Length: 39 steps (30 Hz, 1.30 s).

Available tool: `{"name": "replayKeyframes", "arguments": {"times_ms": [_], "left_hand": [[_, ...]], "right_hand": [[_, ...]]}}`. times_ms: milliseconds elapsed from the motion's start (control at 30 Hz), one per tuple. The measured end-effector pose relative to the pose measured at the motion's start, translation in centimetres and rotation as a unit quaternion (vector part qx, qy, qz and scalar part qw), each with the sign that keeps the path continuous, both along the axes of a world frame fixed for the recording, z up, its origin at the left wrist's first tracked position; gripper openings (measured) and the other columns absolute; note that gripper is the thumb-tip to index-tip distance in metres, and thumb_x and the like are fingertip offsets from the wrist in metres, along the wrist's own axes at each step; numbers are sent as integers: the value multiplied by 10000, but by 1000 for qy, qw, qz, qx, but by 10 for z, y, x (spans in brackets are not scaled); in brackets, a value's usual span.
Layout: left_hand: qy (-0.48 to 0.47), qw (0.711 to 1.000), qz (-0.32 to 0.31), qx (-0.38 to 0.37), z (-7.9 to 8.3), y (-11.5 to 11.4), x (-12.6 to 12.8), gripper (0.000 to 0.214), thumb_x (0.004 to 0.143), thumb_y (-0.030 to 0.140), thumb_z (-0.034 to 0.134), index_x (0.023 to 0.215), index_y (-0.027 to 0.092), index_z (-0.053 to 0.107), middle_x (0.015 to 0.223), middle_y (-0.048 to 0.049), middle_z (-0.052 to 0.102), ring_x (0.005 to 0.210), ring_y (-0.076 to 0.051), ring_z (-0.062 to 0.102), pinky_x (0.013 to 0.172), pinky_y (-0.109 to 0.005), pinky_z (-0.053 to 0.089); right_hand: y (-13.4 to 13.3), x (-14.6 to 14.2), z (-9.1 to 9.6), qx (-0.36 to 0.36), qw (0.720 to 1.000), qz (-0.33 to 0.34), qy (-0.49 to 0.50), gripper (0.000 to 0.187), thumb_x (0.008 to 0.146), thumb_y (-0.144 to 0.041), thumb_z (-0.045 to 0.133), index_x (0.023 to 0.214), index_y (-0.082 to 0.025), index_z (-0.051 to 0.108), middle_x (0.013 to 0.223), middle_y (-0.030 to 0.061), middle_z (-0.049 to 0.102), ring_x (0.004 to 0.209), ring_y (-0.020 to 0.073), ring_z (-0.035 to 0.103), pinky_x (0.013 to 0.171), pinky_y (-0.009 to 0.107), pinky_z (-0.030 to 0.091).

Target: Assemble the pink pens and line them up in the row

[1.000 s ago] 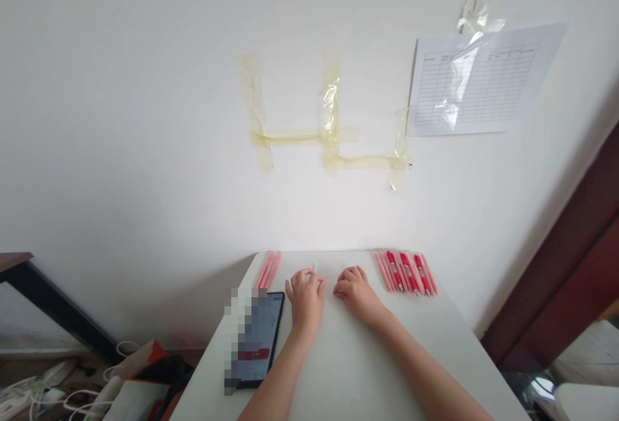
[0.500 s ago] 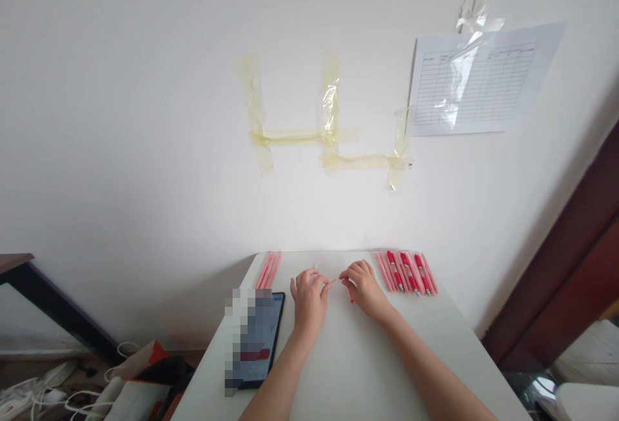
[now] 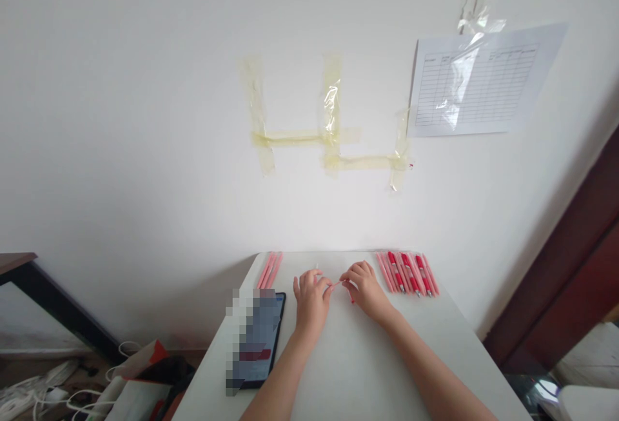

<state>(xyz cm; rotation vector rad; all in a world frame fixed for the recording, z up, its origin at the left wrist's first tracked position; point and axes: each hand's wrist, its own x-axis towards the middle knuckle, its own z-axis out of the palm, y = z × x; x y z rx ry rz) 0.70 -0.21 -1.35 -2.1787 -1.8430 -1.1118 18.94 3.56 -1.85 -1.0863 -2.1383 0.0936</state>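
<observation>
Above the far middle of the white table, my left hand pinches a thin pink pen part between thumb and forefinger. The fingers of my right hand are closed at the part's other end, so it spans the gap between both hands. Whether a second piece sits in the right fingers is too small to tell. Just below the right fingertips shows a small red piece. Behind the left fingers a thin clear item is partly hidden.
Several pink and red pens lie in a row at the far right. A few pink pens lie at the far left. A phone, partly blurred out, is left of my left forearm. The wall rises behind the table.
My left hand has shifted slightly right, closer to my right hand, and the visible gap between them is a little smaller. My right hand is nearly still.
</observation>
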Motion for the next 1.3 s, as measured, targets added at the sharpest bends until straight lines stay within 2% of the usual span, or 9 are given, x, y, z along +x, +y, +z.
{"name": "replayKeyframes", "arguments": {"times_ms": [367, 633, 1033, 1300], "left_hand": [[-1, 1000, -18, -12, -2, 2, 1, 151, 903, 237, 603, 887, 250, 752, 1190, -75, 631, 1160, -247, 561, 1167, -648, 316], [-7, 1000, -18, -10, 0, 0, 1, 132, 904, 230, 618, 886, 251, 747, 1185, -63, 641, 1165, -243, 583, 1168, -650, 321], [-21, 998, -47, 30, -8, 7, -2, 74, 875, 191, 652, 851, 229, 711, 1155, -61, 650, 1152, -247, 596, 1136, -625, 381], [-29, 998, -58, 9, -9, 8, -2, 131, 863, 134, 644, 889, 239, 719, 1169, -64, 640, 1152, -248, 596, 1118, -616, 405]], "right_hand": [[-3, -3, 2, -5, 1000, 3, -11, 155, 980, -220, 609, 1030, -286, 740, 928, 52, 674, 1004, 248, 578, 1027, 489, 414], [1, -3, -3, -20, 999, 22, 33, 221, 942, -133, 626, 1053, -276, 753, 939, 55, 704, 1017, 256, 567, 1016, 482, 420], [-2, -6, 0, -29, 998, 23, 53, 148, 944, -168, 646, 953, -255, 766, 906, 55, 697, 1019, 255, 548, 975, 454, 433], [0, -5, -3, -21, 998, 9, 52, 113, 931, -179, 679, 954, -260, 754, 907, 50, 693, 1023, 256, 555, 968, 442, 433]]}}
